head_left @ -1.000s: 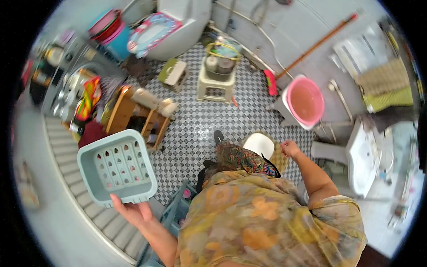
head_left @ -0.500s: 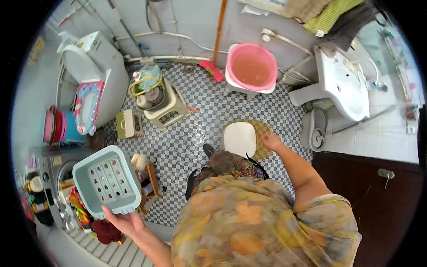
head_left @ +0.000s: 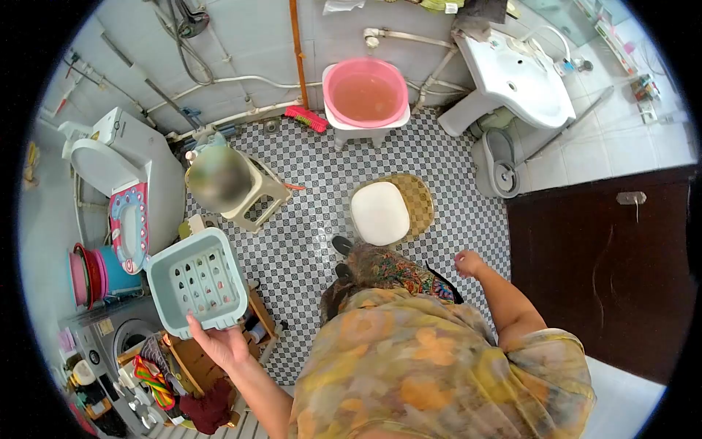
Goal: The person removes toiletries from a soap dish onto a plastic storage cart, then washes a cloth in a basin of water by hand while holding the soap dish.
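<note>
My left hand (head_left: 221, 345) grips the near rim of a light teal plastic basket (head_left: 238, 289) with rows of holes in its bottom. The basket is tilted toward me, and nothing lies in it. Some of my left fingers are hidden beneath it. My right hand (head_left: 469, 263) hangs beside my body above the tiled floor, its fingers curled in and nothing visible in them. In front of me a white-seated low stool (head_left: 380, 214) stands on a brown mat (head_left: 420, 205).
A pink basin (head_left: 365, 91) of murky water rests on a white stool by the wall. A cream stool (head_left: 252, 201) bears blurred items. Around stand a toilet (head_left: 128, 205), washing machine (head_left: 110, 336), wooden shelf (head_left: 191, 358), washbasin (head_left: 523, 80), bin (head_left: 497, 164) and dark door (head_left: 599, 271).
My view has shifted and turned left. My left hand still holds the basket, now nearer the toilet in view. My right hand has moved away from the low stool, back toward my side.
</note>
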A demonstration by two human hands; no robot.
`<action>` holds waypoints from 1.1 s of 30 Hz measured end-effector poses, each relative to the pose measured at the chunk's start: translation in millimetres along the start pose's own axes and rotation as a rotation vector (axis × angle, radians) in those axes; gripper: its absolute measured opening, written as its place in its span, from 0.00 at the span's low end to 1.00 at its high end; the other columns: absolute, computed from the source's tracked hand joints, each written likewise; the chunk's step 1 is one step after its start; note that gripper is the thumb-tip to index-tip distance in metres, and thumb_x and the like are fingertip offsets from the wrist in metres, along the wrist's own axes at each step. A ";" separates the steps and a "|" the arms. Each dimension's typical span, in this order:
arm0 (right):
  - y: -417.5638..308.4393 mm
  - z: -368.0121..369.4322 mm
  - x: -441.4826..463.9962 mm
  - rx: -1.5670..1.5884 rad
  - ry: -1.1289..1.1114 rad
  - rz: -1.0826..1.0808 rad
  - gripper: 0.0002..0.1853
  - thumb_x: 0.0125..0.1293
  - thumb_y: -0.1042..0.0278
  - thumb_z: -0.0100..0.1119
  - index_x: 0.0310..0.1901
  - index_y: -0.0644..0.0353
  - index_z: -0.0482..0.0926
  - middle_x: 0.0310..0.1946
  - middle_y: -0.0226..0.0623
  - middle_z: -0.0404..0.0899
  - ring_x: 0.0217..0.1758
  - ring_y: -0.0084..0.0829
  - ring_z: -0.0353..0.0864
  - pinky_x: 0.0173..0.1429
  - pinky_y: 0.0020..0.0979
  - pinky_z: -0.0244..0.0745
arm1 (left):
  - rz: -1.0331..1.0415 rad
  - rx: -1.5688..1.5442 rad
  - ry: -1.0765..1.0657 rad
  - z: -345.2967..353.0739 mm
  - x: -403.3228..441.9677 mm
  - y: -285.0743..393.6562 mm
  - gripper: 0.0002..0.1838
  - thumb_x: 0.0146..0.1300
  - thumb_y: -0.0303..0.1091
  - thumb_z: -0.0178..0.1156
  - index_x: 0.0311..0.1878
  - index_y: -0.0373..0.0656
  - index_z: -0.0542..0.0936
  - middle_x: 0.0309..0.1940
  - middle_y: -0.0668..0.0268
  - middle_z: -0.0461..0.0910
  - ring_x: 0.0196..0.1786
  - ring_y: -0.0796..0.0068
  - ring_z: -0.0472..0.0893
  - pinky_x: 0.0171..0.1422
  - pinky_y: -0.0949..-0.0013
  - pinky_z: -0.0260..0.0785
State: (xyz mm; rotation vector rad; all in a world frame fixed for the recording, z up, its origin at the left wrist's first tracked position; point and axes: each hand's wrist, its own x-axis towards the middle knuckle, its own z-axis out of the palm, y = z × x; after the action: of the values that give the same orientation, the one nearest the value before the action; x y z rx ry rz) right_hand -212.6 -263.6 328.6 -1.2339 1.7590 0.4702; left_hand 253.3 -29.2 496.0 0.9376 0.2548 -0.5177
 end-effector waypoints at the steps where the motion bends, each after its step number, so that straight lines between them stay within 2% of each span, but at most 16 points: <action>1: 7.6 1.3 -2.6 0.011 0.004 0.009 0.09 0.53 0.70 0.50 0.36 0.61 0.74 0.19 0.36 0.76 0.18 0.28 0.77 0.23 0.29 0.73 | -0.011 0.005 -0.009 -1.6 0.4 -0.1 0.31 0.54 0.42 0.60 0.59 0.44 0.61 0.57 0.62 0.64 0.58 0.64 0.65 0.60 0.54 0.61; 4: 22.6 3.1 -7.5 0.004 0.030 -0.025 0.11 0.52 0.70 0.51 0.38 0.60 0.74 0.27 0.36 0.78 0.20 0.27 0.78 0.25 0.28 0.74 | -0.043 0.009 -0.043 -3.2 5.6 -3.9 0.31 0.53 0.43 0.60 0.58 0.41 0.63 0.56 0.62 0.65 0.56 0.64 0.67 0.59 0.55 0.62; 7: 20.6 2.1 -7.6 -0.009 0.048 -0.091 0.11 0.54 0.66 0.49 0.38 0.58 0.74 0.20 0.35 0.77 0.19 0.28 0.78 0.27 0.28 0.73 | -0.049 -0.035 -0.037 1.9 8.8 -8.4 0.32 0.53 0.41 0.60 0.59 0.39 0.61 0.57 0.61 0.65 0.57 0.64 0.67 0.58 0.55 0.63; 9: 13.1 0.6 -11.6 0.050 0.057 -0.082 0.10 0.54 0.65 0.49 0.37 0.57 0.74 0.19 0.34 0.77 0.19 0.28 0.78 0.28 0.28 0.73 | -0.041 -0.072 -0.074 7.8 3.6 -10.8 0.29 0.52 0.40 0.62 0.56 0.41 0.65 0.52 0.64 0.69 0.52 0.67 0.71 0.51 0.61 0.70; 11: 6.2 -2.3 -11.5 0.107 0.056 -0.083 0.10 0.54 0.64 0.49 0.37 0.57 0.74 0.17 0.33 0.77 0.20 0.27 0.78 0.29 0.28 0.72 | -0.042 -0.062 -0.024 9.1 3.2 -12.7 0.29 0.52 0.40 0.61 0.56 0.41 0.66 0.52 0.63 0.69 0.51 0.67 0.71 0.50 0.63 0.70; 13: 7.6 -3.5 -6.7 -0.029 0.115 -0.204 0.10 0.53 0.64 0.50 0.36 0.56 0.74 0.17 0.33 0.77 0.20 0.28 0.78 0.32 0.29 0.73 | -0.058 -0.031 -0.046 6.8 5.6 -15.6 0.29 0.52 0.41 0.61 0.56 0.42 0.65 0.53 0.63 0.69 0.51 0.67 0.71 0.50 0.63 0.69; 15: 17.8 -3.4 1.4 0.008 0.157 -0.267 0.10 0.52 0.63 0.51 0.35 0.55 0.75 0.17 0.34 0.77 0.21 0.31 0.78 0.34 0.30 0.73 | -0.072 -0.028 -0.068 12.6 6.1 -23.0 0.29 0.52 0.41 0.61 0.56 0.43 0.65 0.53 0.63 0.68 0.51 0.67 0.70 0.50 0.62 0.69; 17: 11.7 -9.5 -18.3 0.049 0.200 -0.189 0.10 0.51 0.62 0.51 0.34 0.55 0.75 0.20 0.36 0.78 0.24 0.33 0.79 0.36 0.31 0.73 | -0.076 -0.017 -0.074 16.3 4.5 -29.4 0.29 0.52 0.42 0.61 0.56 0.44 0.65 0.53 0.64 0.68 0.52 0.67 0.70 0.50 0.62 0.69; 20: 41.7 -12.7 1.4 -0.011 0.241 -0.235 0.11 0.50 0.62 0.52 0.35 0.55 0.75 0.25 0.39 0.79 0.30 0.35 0.78 0.38 0.32 0.72 | -0.089 -0.019 -0.119 33.2 2.4 -46.8 0.28 0.53 0.43 0.60 0.55 0.44 0.66 0.52 0.64 0.68 0.51 0.68 0.70 0.49 0.62 0.69; 23: 50.1 -34.0 -4.2 -0.027 0.187 -0.211 0.12 0.50 0.62 0.53 0.36 0.55 0.76 0.30 0.41 0.78 0.35 0.37 0.77 0.40 0.33 0.71 | -0.110 0.000 -0.121 52.6 -3.9 -64.9 0.27 0.54 0.42 0.59 0.55 0.44 0.66 0.53 0.63 0.68 0.51 0.68 0.71 0.49 0.63 0.69; 25: 58.1 -46.9 8.9 0.084 0.109 -0.141 0.12 0.50 0.62 0.53 0.36 0.55 0.76 0.30 0.40 0.78 0.35 0.37 0.78 0.40 0.33 0.71 | -0.107 0.003 -0.127 65.2 -9.3 -77.0 0.27 0.54 0.43 0.59 0.55 0.44 0.66 0.53 0.63 0.68 0.51 0.68 0.71 0.50 0.63 0.69; 27: 63.9 -77.2 48.3 0.037 0.174 -0.244 0.12 0.50 0.62 0.54 0.36 0.56 0.76 0.28 0.38 0.78 0.32 0.35 0.78 0.38 0.32 0.72 | -0.074 0.001 -0.113 85.1 -25.8 -100.7 0.27 0.55 0.43 0.59 0.55 0.44 0.66 0.52 0.63 0.69 0.51 0.68 0.71 0.50 0.63 0.69; 29: 50.9 -107.1 73.8 0.074 0.132 -0.259 0.12 0.49 0.64 0.54 0.36 0.58 0.76 0.25 0.39 0.78 0.28 0.33 0.78 0.35 0.32 0.72 | 0.008 0.039 -0.075 95.8 -42.1 -115.3 0.30 0.53 0.44 0.59 0.56 0.40 0.64 0.53 0.62 0.68 0.54 0.67 0.70 0.55 0.60 0.67; 33: 15.6 -182.7 141.3 -0.064 0.101 -0.444 0.12 0.48 0.66 0.53 0.36 0.58 0.76 0.23 0.42 0.77 0.23 0.35 0.77 0.33 0.33 0.72 | 0.096 0.028 0.034 119.6 -74.9 -151.9 0.29 0.55 0.44 0.58 0.56 0.40 0.64 0.53 0.61 0.68 0.52 0.67 0.71 0.52 0.62 0.69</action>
State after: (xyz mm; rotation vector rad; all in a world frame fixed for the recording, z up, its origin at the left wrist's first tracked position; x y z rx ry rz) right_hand -322.3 -465.6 301.6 -1.6641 1.4968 0.2078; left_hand 108.1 -177.0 490.2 0.9814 0.2325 -0.4182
